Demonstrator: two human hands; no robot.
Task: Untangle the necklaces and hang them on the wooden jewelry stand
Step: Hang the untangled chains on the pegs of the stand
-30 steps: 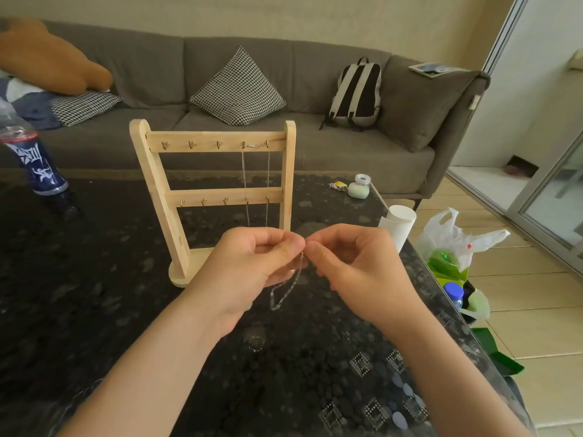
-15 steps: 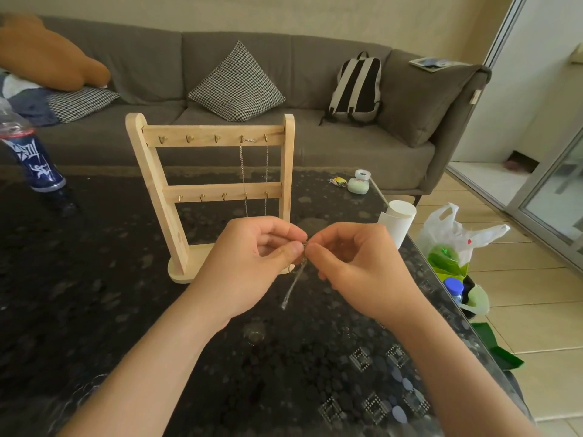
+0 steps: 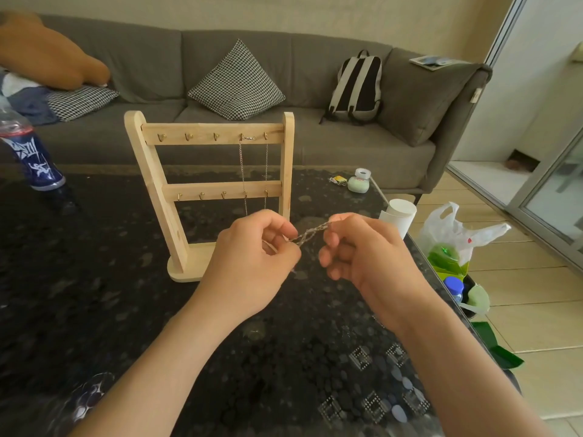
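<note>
In front of the wooden jewelry stand (image 3: 208,197), left hand (image 3: 252,266) and right hand (image 3: 366,257) pinch a limp, light silver chain necklace (image 3: 310,233); best gripped near its ends.

No text can be read; the white lettering on the blue bottle label (image 3: 31,157) is blurred.

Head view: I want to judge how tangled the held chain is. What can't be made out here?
Head view only:
- The chain: only a short twisted stretch shows; the left hand and right hand hide the rest, and its knots are too small.
- The hung necklace on the wooden stand: its bottom is behind the left hand.
- The bottle: cut by the left edge.
</note>
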